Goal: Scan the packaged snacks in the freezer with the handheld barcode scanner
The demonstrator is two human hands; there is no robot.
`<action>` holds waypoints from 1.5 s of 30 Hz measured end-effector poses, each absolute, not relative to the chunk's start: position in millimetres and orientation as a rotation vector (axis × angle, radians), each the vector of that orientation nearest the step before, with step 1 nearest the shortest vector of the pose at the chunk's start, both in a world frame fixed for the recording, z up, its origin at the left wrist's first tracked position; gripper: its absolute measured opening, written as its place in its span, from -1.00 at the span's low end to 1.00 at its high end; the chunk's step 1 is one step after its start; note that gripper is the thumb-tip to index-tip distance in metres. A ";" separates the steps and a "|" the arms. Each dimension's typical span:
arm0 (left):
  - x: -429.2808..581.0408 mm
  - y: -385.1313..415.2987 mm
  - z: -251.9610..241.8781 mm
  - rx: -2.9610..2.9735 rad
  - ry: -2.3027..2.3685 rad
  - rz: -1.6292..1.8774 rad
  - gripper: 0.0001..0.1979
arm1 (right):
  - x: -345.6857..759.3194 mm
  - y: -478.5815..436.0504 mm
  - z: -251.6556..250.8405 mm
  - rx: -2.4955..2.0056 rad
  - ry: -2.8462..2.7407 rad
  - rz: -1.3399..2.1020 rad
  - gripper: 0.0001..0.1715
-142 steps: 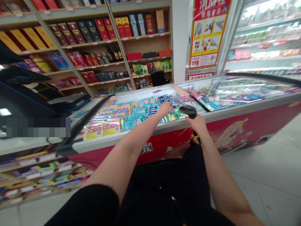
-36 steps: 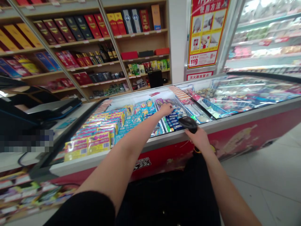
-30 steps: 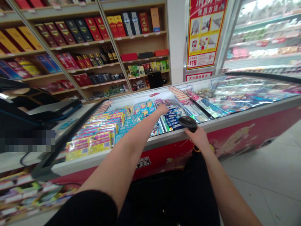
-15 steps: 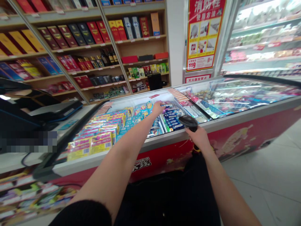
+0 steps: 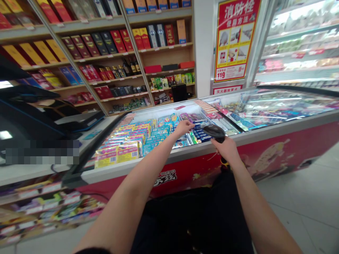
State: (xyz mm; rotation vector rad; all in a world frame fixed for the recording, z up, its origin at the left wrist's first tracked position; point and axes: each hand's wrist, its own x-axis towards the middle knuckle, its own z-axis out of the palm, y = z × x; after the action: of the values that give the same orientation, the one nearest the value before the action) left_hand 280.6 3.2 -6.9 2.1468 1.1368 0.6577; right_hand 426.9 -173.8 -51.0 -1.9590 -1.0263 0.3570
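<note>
My left hand point(image 5: 184, 127) reaches into the chest freezer point(image 5: 116, 171), its fingers pinched at the end of a blue-and-white ice cream packet point(image 5: 200, 125). Below that packet lie several dark blue ice cream packets point(image 5: 202, 137) in a white wire basket. Purple packets point(image 5: 191, 117) lie behind them. My right hand point(image 5: 227, 149) is closed round a black handheld barcode scanner point(image 5: 214, 131), held over the freezer's front edge with its head towards the blue packets. The scanner's head hides part of the basket.
Yellow-and-pink boxes point(image 5: 127, 151) and light blue packets point(image 5: 156, 143) fill the freezer's left side. A counter with a dark monitor point(image 5: 29, 116) stands at left, a person partly visible behind it. Shelves of boxed bottles point(image 5: 106, 44) line the back; a glass-fronted cooler point(image 5: 299, 53) stands right.
My left hand has drawn back from the purple packets towards the scanner and now has a blue-and-white packet at its fingertips. The scanner stays near its place; the view has shifted left.
</note>
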 end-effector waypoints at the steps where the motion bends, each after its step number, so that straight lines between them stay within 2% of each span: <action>1: 278.7 -0.4 -9.5 2.249 1.154 0.638 -0.80 | 426.7 -174.7 -51.8 -1.956 -1.024 0.354 -0.60; 9: 282.3 -16.4 -19.2 2.707 1.219 0.401 -0.75 | 428.6 -180.2 -53.0 -1.981 -1.003 0.309 -0.63; 21: 278.4 -7.4 -5.4 2.612 1.244 0.519 -0.77 | 425.4 -185.2 -49.5 -2.042 -1.038 0.311 -0.55; 29: 277.0 -12.8 -2.6 2.615 1.270 0.490 -0.77 | 422.3 -186.5 -46.0 -2.050 -1.053 0.287 -0.61; 45: 246.9 -22.9 -8.2 2.665 1.268 0.500 -0.79 | 407.7 -182.1 -46.1 -2.028 -1.112 0.310 -0.57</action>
State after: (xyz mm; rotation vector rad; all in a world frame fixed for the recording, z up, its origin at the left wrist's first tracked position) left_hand 246.9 -22.9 -8.2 2.6646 1.2678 0.5005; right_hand 407.7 -182.1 -46.1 -2.0279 -1.1117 0.3105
